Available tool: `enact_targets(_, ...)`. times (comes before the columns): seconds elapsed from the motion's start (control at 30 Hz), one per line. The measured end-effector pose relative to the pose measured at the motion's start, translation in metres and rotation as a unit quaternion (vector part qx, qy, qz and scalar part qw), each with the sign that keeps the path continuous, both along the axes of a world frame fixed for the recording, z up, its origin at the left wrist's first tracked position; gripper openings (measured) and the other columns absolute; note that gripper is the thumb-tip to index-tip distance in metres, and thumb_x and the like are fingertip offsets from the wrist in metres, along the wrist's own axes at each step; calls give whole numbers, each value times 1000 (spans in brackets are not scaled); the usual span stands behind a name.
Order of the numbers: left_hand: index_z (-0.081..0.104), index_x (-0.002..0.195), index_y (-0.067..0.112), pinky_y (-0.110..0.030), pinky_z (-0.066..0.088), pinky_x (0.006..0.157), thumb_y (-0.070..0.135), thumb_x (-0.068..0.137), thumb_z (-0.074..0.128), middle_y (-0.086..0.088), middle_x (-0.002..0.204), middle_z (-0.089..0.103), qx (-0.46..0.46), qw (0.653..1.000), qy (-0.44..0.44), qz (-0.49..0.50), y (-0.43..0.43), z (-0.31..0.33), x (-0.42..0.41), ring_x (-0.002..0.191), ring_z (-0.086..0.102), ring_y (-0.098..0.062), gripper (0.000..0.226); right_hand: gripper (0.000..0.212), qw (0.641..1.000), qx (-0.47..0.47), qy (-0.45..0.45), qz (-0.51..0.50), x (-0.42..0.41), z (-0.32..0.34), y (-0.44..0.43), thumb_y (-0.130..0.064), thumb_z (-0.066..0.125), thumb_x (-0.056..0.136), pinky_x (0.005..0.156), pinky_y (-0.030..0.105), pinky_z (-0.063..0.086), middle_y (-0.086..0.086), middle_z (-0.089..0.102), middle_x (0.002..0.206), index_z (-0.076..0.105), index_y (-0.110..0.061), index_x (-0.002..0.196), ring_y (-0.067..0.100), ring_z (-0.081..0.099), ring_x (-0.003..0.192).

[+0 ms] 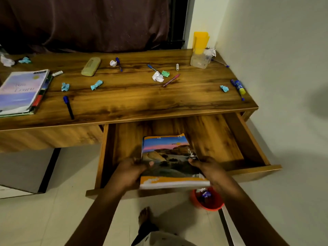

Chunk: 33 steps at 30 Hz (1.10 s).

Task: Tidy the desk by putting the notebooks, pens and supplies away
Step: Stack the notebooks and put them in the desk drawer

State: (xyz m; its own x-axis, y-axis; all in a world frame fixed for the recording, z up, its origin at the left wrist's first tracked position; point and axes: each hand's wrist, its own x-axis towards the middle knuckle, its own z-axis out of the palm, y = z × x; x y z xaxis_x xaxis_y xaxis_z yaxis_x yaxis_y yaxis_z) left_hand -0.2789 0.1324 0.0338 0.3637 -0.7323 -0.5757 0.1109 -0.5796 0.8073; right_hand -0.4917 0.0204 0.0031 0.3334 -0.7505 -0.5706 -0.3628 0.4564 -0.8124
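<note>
The task is at an early stage. My left hand (131, 169) and right hand (207, 167) both grasp one notebook (170, 160), each thumb on the cover and the fingers curled under a side edge. The notebook is over the front part of the open drawer (213, 139), with its near edge above the drawer's front panel. I cannot tell whether its far edge touches the drawer floor. The visible part of the drawer holds nothing else, so I judge this notebook to be the first item stored there, and it is not yet released. Left to clear from the table (134, 96): a stack of notebooks (21, 91) at the left end, a blue pen (68, 107) just beside it, a pink pen (171, 80) near the middle, markers (238, 87) at the right edge, a pale case (91, 66), a clear jar (200, 59) in the far right corner, and several paper wads (157, 76) spread along the top. A red bin (207, 199) on the floor below the drawer already contains some wads. The notebook in hand is a thick softcover. Its cover shows a rocky landscape under an orange and pink sky, with a yellow band along the near edge. The white page block shows at that edge, and the cover looks worn at its corners.
</note>
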Motion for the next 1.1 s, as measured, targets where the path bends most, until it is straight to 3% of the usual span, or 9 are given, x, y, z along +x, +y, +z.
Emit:
enact_targets(0.07, 65, 88, 12, -16, 49, 46, 17, 85, 68, -6, 75, 68, -4, 999, -43, -14, -29, -17, 5, 53, 65, -5, 6, 49, 999, -28, 30, -2, 9, -16, -30, -30, 70, 82, 98, 37, 49, 14, 63, 121, 59, -2, 120, 25, 62, 108)
enact_targets(0.1, 64, 87, 17, -20, 53, 54, 19, 85, 69, -8, 81, 69, -12, 998, -61, -21, -42, -27, 8, 62, 67, -9, 6, 53, 998, -40, 37, 5, 13, -24, -43, -29, 70, 82, 102, 42, 44, 13, 59, 126, 55, 0, 124, 28, 58, 114)
enact_targets(0.17, 66, 93, 20, -32, 55, 77, 23, 83, 71, -8, 95, 71, -15, 995, -91, -41, -64, -49, 13, 86, 68, -20, 12, 55, 997, -60, 47, 17, 19, -37, -64, -26, 67, 85, 105, 44, 41, 9, 53, 133, 50, 2, 129, 28, 52, 121)
enact_targets(0.3, 63, 114, 20, -38, 52, 89, 37, 69, 74, -3, 110, 68, 16, 984, -161, -79, -80, -90, 15, 100, 64, -23, 49, 61, 982, -108, 138, 64, 28, -48, -78, -32, 65, 86, 100, 41, 43, 17, 48, 138, 44, -2, 135, 34, 48, 124)
enact_targets(0.5, 55, 124, 15, -39, 48, 94, 36, 79, 72, -8, 121, 63, 53, 959, -253, -119, -66, -116, 0, 109, 59, -27, 53, 38, 898, -206, 336, 196, 15, -68, -63, -32, 58, 90, 78, 30, 41, 15, 63, 116, 55, -10, 121, 28, 59, 106)
enact_targets(0.73, 46, 134, 16, -34, 45, 92, 24, 77, 74, -11, 128, 58, 72, 933, -305, -178, -82, -119, 1, 115, 55, -30, 64, 56, 882, -218, 343, 238, 16, -73, -66, -24, 69, 81, 96, 35, 42, 12, 53, 131, 46, -11, 131, 29, 51, 119)
enact_targets(0.93, 34, 142, 19, -35, 43, 96, 29, 69, 80, -9, 136, 50, 95, 915, -314, -236, -79, -127, 2, 120, 51, -29, 87, 43, 851, -225, 390, 270, 6, -75, -64, -30, 63, 85, 88, 36, 48, 10, 61, 121, 53, -12, 124, 26, 58, 109)
enact_targets(1.0, 42, 137, 20, -35, 45, 94, 32, 71, 78, -9, 133, 53, 93, 920, -308, -223, -80, -129, 1, 117, 53, -28, 77, 35, 846, -254, 397, 249, 3, -70, -57, -35, 55, 90, 85, 36, 50, 8, 63, 115, 58, -15, 119, 25, 60, 103)
enact_targets(1.1, 52, 128, 18, -40, 49, 92, 33, 79, 69, -10, 126, 57, 62, 960, -248, -118, -95, -131, 1, 111, 56, -28, 54, 33, 826, -389, 365, 182, -2, -62, -44, -37, 44, 95, 92, 36, 43, 4, 56, 120, 54, -20, 122, 23, 55, 108)
